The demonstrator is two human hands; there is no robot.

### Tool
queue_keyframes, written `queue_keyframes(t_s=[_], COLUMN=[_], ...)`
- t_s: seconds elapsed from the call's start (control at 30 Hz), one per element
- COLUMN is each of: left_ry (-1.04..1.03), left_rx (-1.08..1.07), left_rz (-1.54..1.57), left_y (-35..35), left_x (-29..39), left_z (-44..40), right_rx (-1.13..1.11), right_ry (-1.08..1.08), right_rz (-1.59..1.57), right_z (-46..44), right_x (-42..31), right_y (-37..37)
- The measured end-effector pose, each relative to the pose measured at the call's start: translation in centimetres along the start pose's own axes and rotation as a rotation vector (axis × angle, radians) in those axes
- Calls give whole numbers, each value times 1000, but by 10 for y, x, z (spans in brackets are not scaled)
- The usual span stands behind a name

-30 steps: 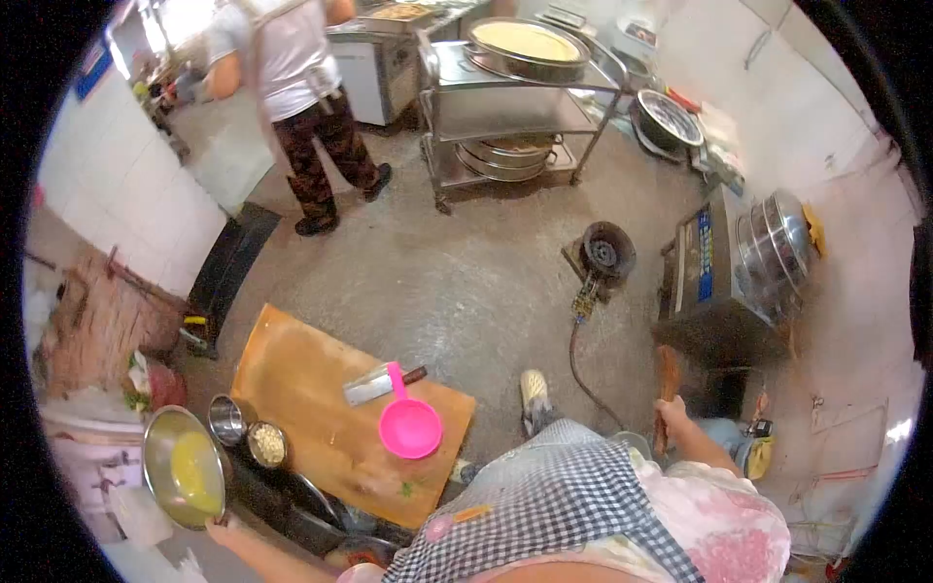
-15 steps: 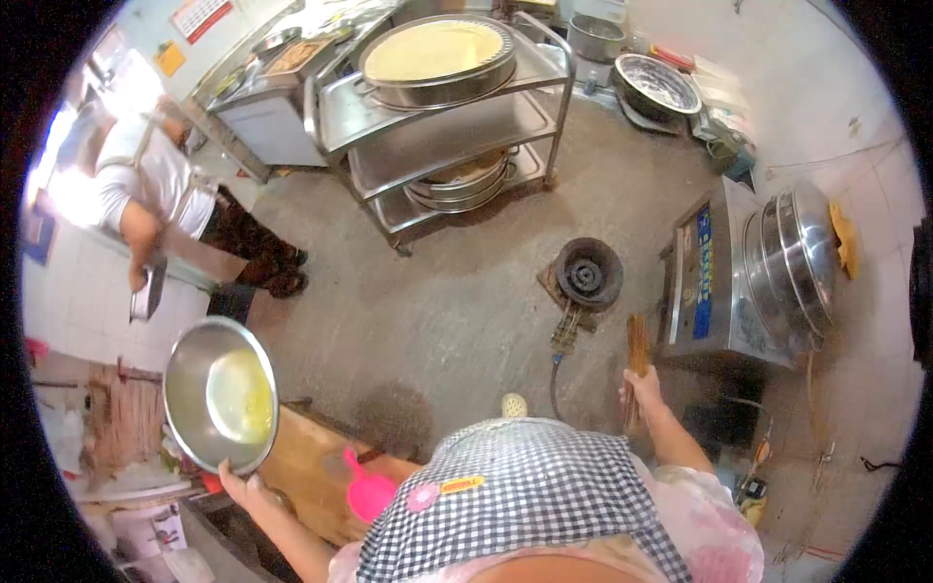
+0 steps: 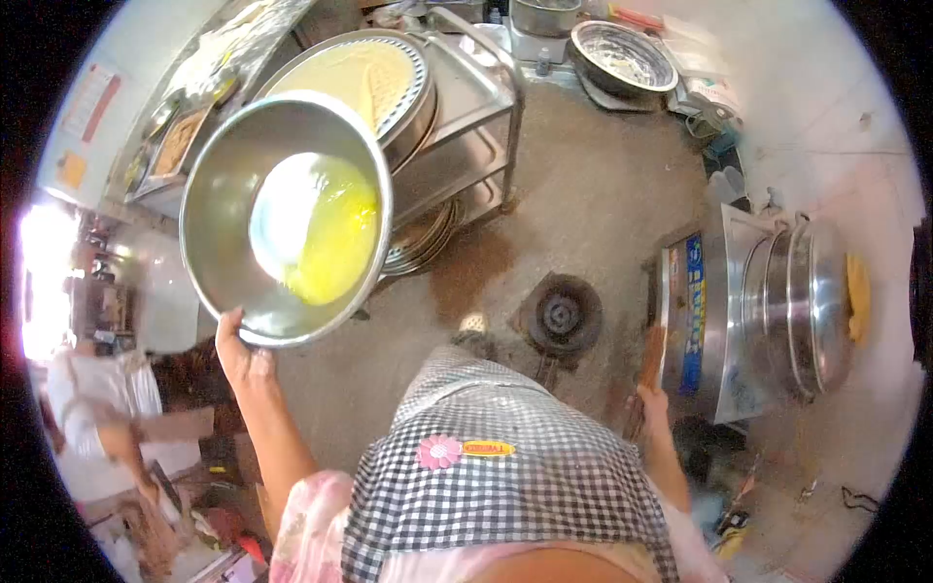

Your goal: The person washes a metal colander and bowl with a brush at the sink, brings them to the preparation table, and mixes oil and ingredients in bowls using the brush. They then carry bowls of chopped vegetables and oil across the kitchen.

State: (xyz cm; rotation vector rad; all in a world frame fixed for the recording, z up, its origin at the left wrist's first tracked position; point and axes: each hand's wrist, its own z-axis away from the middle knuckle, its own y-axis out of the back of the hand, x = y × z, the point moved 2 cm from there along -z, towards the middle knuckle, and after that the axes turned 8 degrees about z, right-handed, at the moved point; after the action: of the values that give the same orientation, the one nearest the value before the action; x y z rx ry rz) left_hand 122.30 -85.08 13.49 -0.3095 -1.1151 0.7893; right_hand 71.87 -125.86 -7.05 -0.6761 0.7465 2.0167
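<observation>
Half a second ago I see the metal bowl [image 3: 216, 219] low at left, clear of the trolley [image 3: 481, 121]; now it's raised, overlapping the trolley's round pan [image 3: 420, 124] in view. Left hand [image 3: 243, 361] grips its rim, midair. Mouth tilts up toward the person's head, yellow liquid [image 3: 338, 238] pooled rightward; round, no long axis. Right hand [image 3: 654, 400] is wrapped around a brown stick bundle [image 3: 652, 352], long axis pointing forward, away from the apron [image 3: 505, 486]

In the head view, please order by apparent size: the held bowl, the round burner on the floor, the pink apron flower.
1. Held bowl, perhaps enlarged by nearness to the camera
2. Round burner
3. Pink apron flower
</observation>
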Motion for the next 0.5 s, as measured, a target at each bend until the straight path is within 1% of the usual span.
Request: queue_keyframes(t_s=[0.03,0.07,0.1,0.17,0.23,0.27,0.37,0.4,0.43,0.5], left_ry=[46,37,29,79,124,129,180,188,164,101], left_rx=[-67,-98,-129,-195,-231,-176,-158,-173,-160,-126], left_rz=[24,-7,-42,6,14,-13,65,66,70,88], left_y=[-33,-70,-105,-158,-210,-236,-290,-307,-319,-347], left_x=[-14,-29,-41,-71,-99,-116,-161,-176,-192,-225], left_z=[-20,-33,-44,-73,-89,-98,-128,-136,-144,-156], right_rx=[-34,67,89,126,165,181,136,156,176,175], right_ry=[83,-60,-109,-209,-249,-270,-363,-288,-207,-102], right_rz=[77,4,12,23,53,68,170,269,364,491], right_z=[3,-13,-11,-11,-20,-30,-62,-97,-133,-203], right_x=[-8,9,6,-8,-27,-40,-109,-116,-107,-124], right_y=[3,10,13,7,0,-5,-23,-20,-15,-2])
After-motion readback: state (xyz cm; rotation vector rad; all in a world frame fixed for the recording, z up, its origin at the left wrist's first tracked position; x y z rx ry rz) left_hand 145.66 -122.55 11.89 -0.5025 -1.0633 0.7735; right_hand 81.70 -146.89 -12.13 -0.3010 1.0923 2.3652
